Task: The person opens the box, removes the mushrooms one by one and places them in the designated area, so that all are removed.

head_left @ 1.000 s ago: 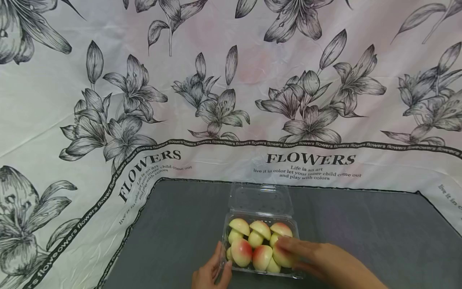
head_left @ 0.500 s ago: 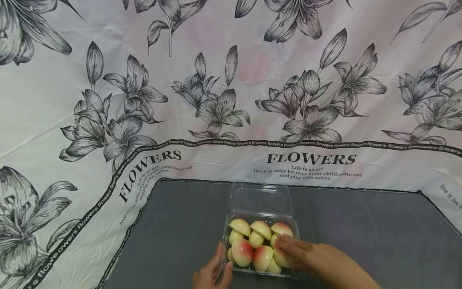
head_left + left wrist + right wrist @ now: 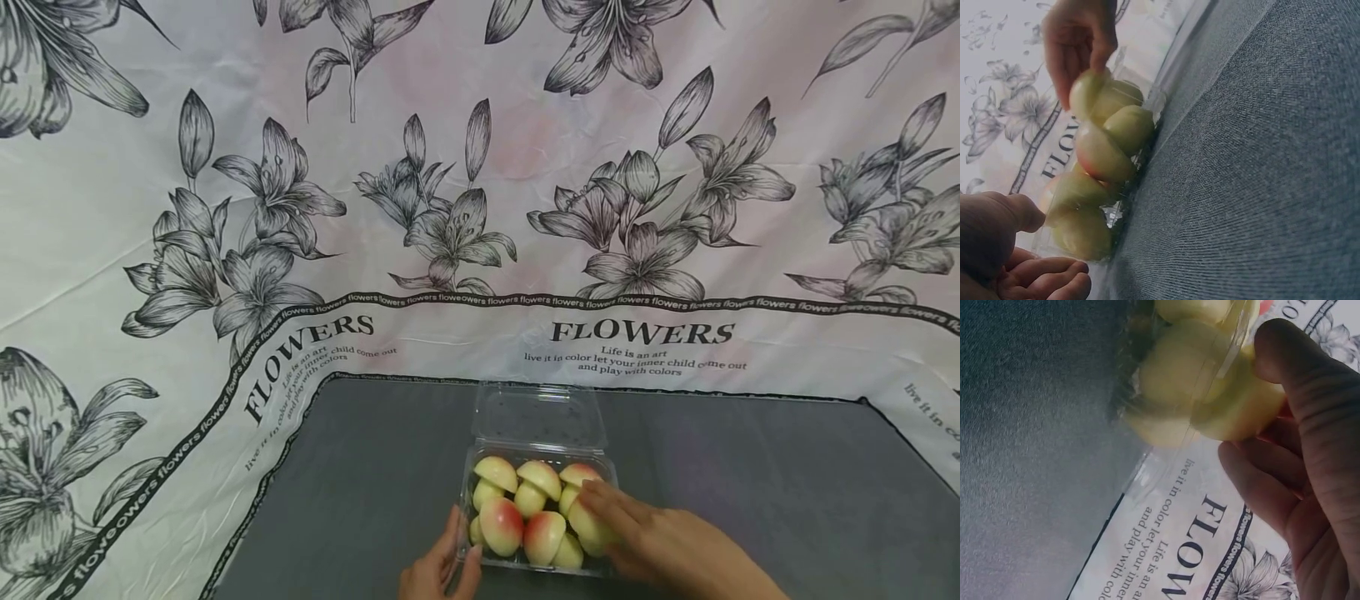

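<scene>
Down in the open clear box [image 3: 466, 492], barely anything's changed over the last half second: right hand [image 3: 667, 533] still has thumb and fingers around the front-right fruit [image 3: 586, 528], left hand [image 3: 438, 562] loosely grips the near-left corner. Guess that piece isn't settled.

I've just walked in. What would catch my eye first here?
Probably the big black lilies printed on the pale cloth filling the upper part of the head view. Next, the red-and-yellow fruit in an open clear box on the grey table. The left hand is at the box's left side, the right hand on fruit at its right.
</scene>
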A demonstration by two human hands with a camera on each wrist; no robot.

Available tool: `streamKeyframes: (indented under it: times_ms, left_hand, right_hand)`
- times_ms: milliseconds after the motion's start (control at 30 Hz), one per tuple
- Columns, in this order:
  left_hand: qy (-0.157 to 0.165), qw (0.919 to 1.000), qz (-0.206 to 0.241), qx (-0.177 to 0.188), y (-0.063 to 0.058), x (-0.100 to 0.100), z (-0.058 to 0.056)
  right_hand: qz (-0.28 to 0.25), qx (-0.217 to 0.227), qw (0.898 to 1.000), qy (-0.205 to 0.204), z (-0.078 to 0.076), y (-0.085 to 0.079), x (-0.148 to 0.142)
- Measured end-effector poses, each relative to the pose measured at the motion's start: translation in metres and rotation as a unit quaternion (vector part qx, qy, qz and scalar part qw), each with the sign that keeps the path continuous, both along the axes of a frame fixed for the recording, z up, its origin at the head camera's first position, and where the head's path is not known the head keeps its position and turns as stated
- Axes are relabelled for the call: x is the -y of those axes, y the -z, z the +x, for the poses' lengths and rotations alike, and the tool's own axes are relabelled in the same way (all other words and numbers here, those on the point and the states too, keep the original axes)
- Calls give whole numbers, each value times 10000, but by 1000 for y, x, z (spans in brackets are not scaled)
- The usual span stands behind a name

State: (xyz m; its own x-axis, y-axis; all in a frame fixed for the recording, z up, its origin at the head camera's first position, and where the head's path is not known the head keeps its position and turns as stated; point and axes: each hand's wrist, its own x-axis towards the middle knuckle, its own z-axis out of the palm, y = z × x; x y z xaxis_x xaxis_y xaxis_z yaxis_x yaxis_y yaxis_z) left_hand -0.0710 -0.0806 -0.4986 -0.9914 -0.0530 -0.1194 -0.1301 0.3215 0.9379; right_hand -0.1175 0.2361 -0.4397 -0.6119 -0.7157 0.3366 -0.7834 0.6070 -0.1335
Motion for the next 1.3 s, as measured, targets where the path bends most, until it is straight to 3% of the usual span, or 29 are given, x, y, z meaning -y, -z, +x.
streamKeyframes:
  times_ms: [67,400,533,767,900,1100,1300]
  left_hand:
    - [-21,10000,-54,-31,0,0,0]
    - [-8,9997,-255,46,-1,1,-2]
    - [-25,9997,-220,55,0,1,-1]
    - [-204,9993,-312,-68,0,-1,0]
    - [-149,9995,-269,-84,-1,-1,-1]
    - [-58,9998,-154,-73,-2,0,-3]
    - [-40,9997,-236,-98,2,1,-1]
  right_hand:
    - [-91,-13,9999,57,0,-2,-1]
    - [-355,742,9955,477,1,-20,-5]
    - [-556,330,9965,530,-4,-20,-11]
    - [-1116,-496,9925,-79,-21,-19,-29]
    - [-1112,-863,9900,52,-30,-25,-40]
    - [-1125,-975,9886,232,-48,-28,-56]
    - [-1234,-970,9876,17,-67,-20,-65]
